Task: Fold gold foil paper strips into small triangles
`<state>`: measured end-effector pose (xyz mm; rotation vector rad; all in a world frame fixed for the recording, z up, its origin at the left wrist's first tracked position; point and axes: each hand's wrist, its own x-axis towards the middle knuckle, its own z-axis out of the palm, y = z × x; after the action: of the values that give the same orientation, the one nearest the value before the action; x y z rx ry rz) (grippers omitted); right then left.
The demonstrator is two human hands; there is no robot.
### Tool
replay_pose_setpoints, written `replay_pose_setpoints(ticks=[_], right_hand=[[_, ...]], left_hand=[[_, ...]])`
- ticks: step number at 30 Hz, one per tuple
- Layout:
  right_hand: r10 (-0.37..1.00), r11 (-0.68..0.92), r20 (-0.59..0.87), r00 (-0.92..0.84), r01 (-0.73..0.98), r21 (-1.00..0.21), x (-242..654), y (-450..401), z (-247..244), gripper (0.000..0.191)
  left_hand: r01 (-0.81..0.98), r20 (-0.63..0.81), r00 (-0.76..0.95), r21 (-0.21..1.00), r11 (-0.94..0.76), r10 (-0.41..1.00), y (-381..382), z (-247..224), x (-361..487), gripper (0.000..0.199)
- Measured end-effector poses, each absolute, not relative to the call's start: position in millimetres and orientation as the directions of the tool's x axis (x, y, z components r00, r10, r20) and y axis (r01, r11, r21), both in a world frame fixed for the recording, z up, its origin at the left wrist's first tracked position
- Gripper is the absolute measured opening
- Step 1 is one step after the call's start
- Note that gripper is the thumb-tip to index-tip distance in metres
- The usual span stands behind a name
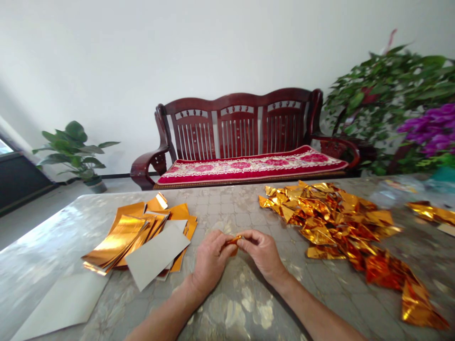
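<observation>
Near the middle of the table, my left hand (213, 255) and my right hand (261, 251) meet around a small piece of gold foil paper (234, 240). Thumb and fingers of each hand pinch it, so most of the piece is hidden. To the left lies a loose stack of flat gold foil sheets (124, 232), with a sheet showing its pale grey back (158, 253) on top. A large heap of folded gold foil pieces (327, 213) spreads over the table's right side, trailing toward the near right corner.
The patterned table (227, 208) fills the foreground. A larger pale sheet (64, 303) lies at the near left. Clear plastic wrapping (396, 189) sits at the far right. Behind stand a dark red wooden bench (238, 130), a potted plant (76, 151) and purple flowers (432, 128).
</observation>
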<state>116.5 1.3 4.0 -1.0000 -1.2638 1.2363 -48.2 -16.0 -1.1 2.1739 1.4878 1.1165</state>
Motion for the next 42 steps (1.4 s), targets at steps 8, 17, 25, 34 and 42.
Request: replay_pose_setpoints(ticks=[8, 17, 25, 34, 42], right_hand=[[0.981, 0.158, 0.160, -0.113, -0.027, -0.987, 116.7, -0.4, 5.4, 0.014], [0.920, 0.381, 0.366, -0.137, 0.110, -0.918, 122.0, 2.2, 2.8, 0.009], [0.898, 0.440, 0.428, -0.105, 0.142, -0.887, 122.0, -2.6, 4.9, 0.012], [0.888, 0.460, 0.455, -0.072, 0.183, -0.869, 120.1, -7.1, 10.3, 0.017], [0.984, 0.139, 0.147, -0.099, -0.085, -0.987, 122.6, 1.1, 3.5, 0.039]], left_hand=[[0.662, 0.470, 0.169, 0.596, -0.454, 0.866, -15.3, -1.4, -47.6, 0.024], [0.705, 0.515, 0.222, 0.503, -0.501, 0.828, -16.1, 2.2, -52.2, 0.026], [0.681, 0.506, 0.243, 0.519, -0.517, 0.828, -18.3, 7.2, -49.7, 0.034], [0.666, 0.518, 0.241, 0.527, -0.528, 0.821, -21.3, 9.2, -44.9, 0.033], [0.601, 0.433, 0.076, 0.699, -0.388, 0.898, -16.7, 4.1, -40.0, 0.028]])
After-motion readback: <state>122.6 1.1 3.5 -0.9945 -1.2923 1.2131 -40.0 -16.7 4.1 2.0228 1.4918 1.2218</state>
